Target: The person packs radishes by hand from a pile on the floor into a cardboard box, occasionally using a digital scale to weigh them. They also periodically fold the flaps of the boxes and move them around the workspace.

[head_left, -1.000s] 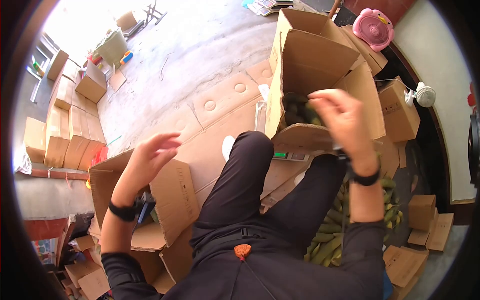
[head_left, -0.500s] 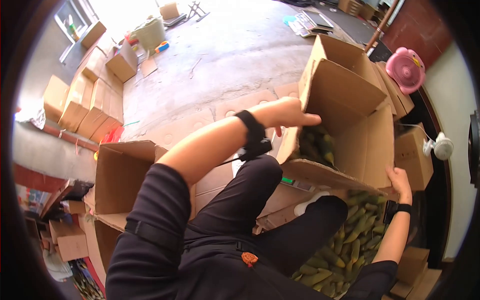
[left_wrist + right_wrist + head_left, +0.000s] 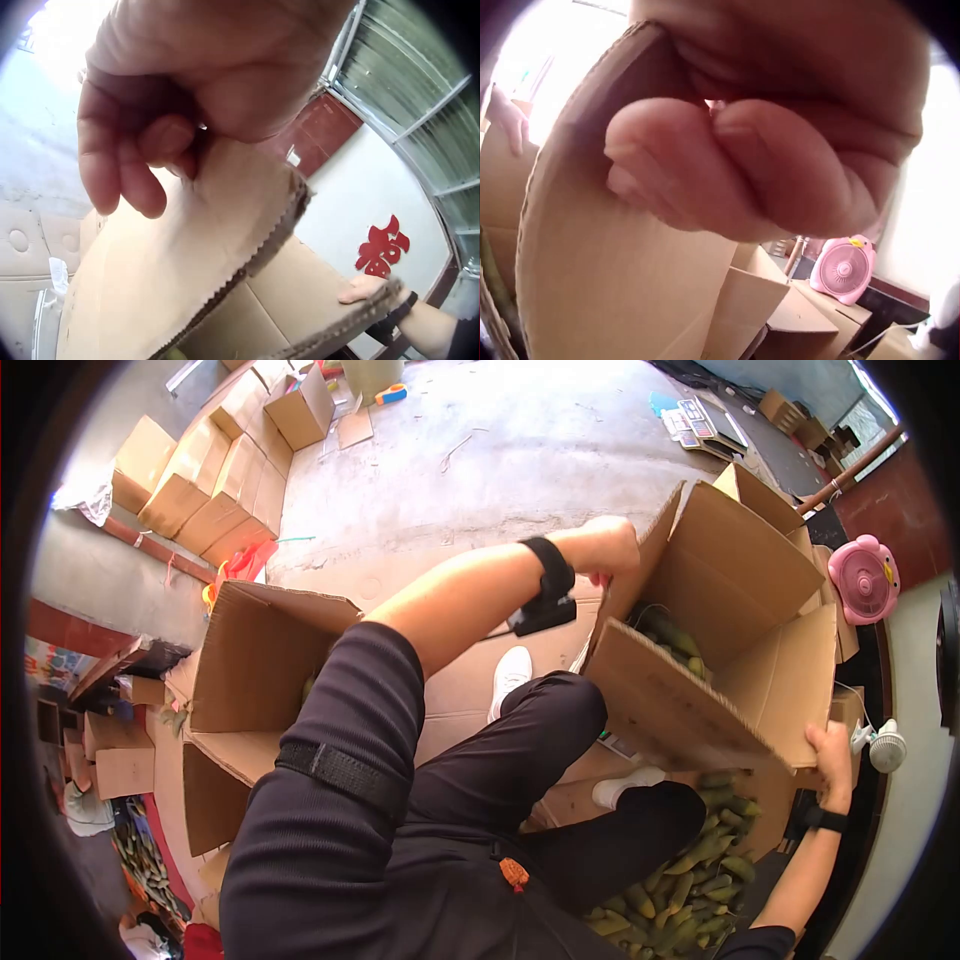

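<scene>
An open cardboard box (image 3: pixel 770 660) stands in front of the person's knees, with several dark green cucumbers (image 3: pixel 670 638) low inside it. My left hand (image 3: pixel 607 548) reaches across and grips the box's left flap; the left wrist view shows the cardboard edge (image 3: pixel 247 274) between its thumb and curled fingers. On the opposite side, my right hand (image 3: pixel 832 758) holds the box's right flap, its fingers (image 3: pixel 675 165) bent over the cardboard in the right wrist view. Beside the right leg lies a heap of cucumbers (image 3: pixel 690 895), greener and yellower in places.
Another open box (image 3: pixel 265 680) stands at the left. Stacked cartons (image 3: pixel 225 485) line the left wall. Beyond the held box are a pink fan (image 3: pixel 864 580) and a small white fan (image 3: pixel 886 747). Flat cardboard (image 3: pixel 455 705) covers the floor near the white shoe (image 3: pixel 512 672).
My left hand has crossed from the left box to the held box's left flap. The right hand has moved from above the cucumbers inside to the right flap. The head view has shifted.
</scene>
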`<state>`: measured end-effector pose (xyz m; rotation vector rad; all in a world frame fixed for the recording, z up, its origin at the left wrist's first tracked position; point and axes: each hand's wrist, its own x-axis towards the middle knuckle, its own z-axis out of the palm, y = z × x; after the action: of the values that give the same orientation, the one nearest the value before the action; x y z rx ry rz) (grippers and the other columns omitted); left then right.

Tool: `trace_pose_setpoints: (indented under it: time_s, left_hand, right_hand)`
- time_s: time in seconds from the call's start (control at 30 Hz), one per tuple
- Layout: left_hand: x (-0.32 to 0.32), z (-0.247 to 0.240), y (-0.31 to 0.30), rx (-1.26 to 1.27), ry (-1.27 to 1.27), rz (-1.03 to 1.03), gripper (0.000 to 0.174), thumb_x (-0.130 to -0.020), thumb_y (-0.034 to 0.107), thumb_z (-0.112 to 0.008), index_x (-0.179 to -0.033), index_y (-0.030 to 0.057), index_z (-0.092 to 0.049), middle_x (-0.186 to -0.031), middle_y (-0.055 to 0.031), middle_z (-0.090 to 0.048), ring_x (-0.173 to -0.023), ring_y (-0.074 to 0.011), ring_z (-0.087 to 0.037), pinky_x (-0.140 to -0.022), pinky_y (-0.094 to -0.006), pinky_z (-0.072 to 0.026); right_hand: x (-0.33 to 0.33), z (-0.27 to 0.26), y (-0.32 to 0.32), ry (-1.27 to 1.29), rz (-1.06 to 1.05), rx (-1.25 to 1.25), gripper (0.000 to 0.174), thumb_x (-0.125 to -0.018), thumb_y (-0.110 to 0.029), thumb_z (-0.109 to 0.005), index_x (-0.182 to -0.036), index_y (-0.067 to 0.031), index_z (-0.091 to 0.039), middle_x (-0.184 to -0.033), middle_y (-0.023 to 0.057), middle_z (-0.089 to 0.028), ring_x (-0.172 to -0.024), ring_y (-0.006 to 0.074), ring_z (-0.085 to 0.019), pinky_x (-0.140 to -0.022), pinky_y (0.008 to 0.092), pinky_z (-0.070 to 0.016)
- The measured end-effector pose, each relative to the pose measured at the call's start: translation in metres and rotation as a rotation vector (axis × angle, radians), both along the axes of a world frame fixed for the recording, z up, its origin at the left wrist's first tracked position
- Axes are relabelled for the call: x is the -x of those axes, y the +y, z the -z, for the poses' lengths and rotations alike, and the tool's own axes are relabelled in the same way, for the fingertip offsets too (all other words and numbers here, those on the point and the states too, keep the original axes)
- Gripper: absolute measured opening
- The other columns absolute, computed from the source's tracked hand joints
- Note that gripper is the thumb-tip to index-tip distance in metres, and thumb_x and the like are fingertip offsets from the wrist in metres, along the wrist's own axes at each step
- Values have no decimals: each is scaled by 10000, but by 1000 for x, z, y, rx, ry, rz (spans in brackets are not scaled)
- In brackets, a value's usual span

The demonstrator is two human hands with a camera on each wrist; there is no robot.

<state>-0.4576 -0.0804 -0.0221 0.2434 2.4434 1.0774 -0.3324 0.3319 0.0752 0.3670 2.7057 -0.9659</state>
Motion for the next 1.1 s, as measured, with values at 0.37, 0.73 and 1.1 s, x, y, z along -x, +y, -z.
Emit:
trace_pose_setpoints:
  time_s: [0.37, 0.73, 1.1]
  left_hand:
    - [38, -4, -165, -129, 82, -220, 255, -701, 203, -616, -810, -26, -643, -672, -70, -604, -603, -156, -590, -476, -293, -492]
    - [-64, 14, -390, 509, 338, -218, 162, -740, 176, -551, -715, 16, -561, -622, -95, -545, -610, -206, -528, -542, -371, -437]
    - [-188, 108, -541, 851, 403, -617, 249, -714, 194, -577, -811, -32, -610, -786, -257, -592, -758, -391, -592, -677, -438, -466]
  right_hand:
    - [95, -35, -164, -41, -117, -121, 203, -758, -207, -562, -768, -7, -599, -608, 5, -553, -497, 82, -518, -419, 249, -385]
    - [124, 124, -346, 945, -1178, -319, 89, -771, -99, -532, -759, -27, -583, -657, 75, -530, -610, 194, -527, -529, 334, -397]
    - [52, 194, -506, -150, -631, 237, 266, -752, -213, -544, -843, 10, -655, -910, 225, -635, -925, 351, -608, -799, 407, -478]
